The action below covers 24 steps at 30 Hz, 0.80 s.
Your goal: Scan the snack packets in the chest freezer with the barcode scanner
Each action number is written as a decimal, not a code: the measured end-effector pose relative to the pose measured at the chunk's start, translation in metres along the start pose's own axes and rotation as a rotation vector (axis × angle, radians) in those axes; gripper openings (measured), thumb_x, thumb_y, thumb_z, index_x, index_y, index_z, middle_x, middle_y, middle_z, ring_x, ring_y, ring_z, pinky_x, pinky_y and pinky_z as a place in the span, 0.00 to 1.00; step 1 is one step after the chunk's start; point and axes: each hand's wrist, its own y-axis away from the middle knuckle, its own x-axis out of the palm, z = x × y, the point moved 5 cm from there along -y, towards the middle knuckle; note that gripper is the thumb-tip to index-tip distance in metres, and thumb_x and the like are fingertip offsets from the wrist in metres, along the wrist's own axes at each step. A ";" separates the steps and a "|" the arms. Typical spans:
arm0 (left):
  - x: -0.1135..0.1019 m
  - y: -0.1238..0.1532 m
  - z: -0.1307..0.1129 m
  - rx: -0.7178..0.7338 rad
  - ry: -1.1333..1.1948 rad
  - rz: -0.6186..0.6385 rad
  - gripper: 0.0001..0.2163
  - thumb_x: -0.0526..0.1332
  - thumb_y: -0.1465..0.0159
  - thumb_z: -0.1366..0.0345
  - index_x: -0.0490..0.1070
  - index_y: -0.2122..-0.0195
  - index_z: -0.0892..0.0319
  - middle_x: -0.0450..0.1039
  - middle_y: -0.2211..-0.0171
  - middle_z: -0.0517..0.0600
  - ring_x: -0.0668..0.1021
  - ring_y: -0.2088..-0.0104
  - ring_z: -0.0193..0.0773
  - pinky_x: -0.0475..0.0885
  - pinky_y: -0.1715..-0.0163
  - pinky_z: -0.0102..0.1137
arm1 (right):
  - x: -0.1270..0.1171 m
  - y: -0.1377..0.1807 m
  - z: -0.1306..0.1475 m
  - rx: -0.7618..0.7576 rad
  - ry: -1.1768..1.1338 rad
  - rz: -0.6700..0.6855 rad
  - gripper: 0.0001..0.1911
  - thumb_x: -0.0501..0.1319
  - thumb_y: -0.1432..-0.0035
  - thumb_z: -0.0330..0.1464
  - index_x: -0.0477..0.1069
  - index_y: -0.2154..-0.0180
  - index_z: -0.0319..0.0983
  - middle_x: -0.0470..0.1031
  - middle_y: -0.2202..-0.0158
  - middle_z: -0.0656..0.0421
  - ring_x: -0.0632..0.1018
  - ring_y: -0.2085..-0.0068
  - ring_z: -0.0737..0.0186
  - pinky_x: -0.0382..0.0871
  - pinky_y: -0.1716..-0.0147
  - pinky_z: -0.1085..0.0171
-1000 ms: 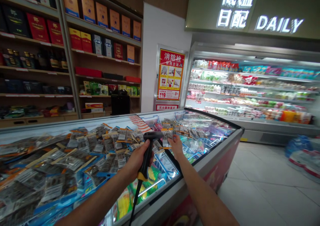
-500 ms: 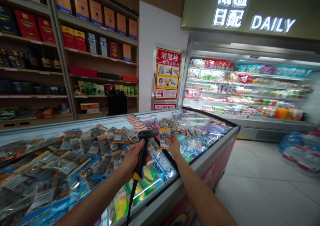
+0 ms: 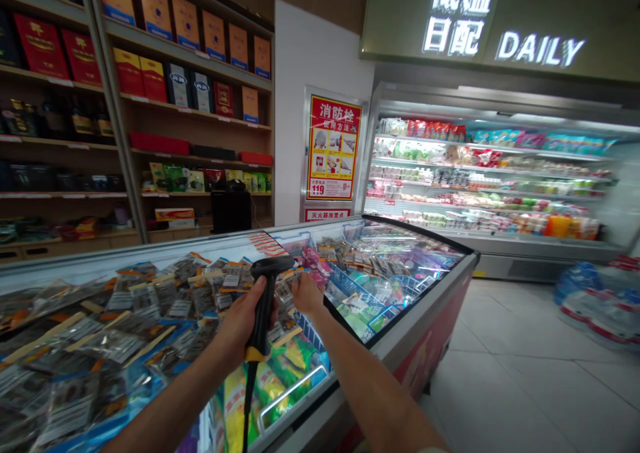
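My left hand point(image 3: 239, 321) is closed round the grip of a black barcode scanner point(image 3: 265, 298) with a yellow band and a cable hanging down. Its head points over the small clear packets point(image 3: 165, 306) piled on the glass lid of a chest freezer point(image 3: 425, 306). My right hand point(image 3: 306, 293) reaches just right of the scanner head and pinches one of the packets point(image 3: 286, 291) at the edge of the pile. The fingertips are partly hidden behind the scanner.
Wooden shelves point(image 3: 150, 106) with boxed goods stand behind the freezer. An open chilled display point(image 3: 490, 186) runs along the right wall under a lit DAILY sign point(image 3: 540, 47). A red fire notice point(image 3: 332, 147) hangs between them. Wrapped bottle packs point(image 3: 600, 299) lie on the tiled floor.
Both hands have shifted left along the freezer. My right hand has left the packets near the middle and now pinches one by the scanner head. The view has turned slightly.
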 end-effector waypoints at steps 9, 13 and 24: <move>-0.003 -0.011 0.004 -0.040 0.044 -0.014 0.16 0.56 0.46 0.52 0.67 0.76 0.63 0.69 0.83 0.47 0.68 0.87 0.28 0.63 0.88 0.23 | -0.027 -0.043 -0.026 0.088 0.045 -0.139 0.19 0.41 0.42 0.36 0.64 0.54 0.40 0.66 0.51 0.52 0.66 0.50 0.55 0.56 0.53 0.52; -0.004 -0.021 0.014 -0.070 0.040 -0.031 0.17 0.57 0.48 0.51 0.66 0.78 0.63 0.67 0.86 0.47 0.68 0.87 0.29 0.63 0.88 0.22 | -0.031 -0.082 -0.057 0.060 0.250 -0.020 0.22 0.44 0.43 0.37 0.57 0.47 0.42 0.54 0.43 0.52 0.59 0.44 0.53 0.52 0.51 0.49; -0.009 -0.027 0.030 -0.131 0.017 -0.032 0.17 0.58 0.49 0.50 0.67 0.78 0.63 0.67 0.87 0.47 0.69 0.86 0.30 0.64 0.86 0.23 | -0.029 -0.084 -0.090 -0.194 0.455 0.149 0.21 0.45 0.43 0.38 0.60 0.49 0.41 0.57 0.44 0.53 0.56 0.43 0.51 0.53 0.51 0.48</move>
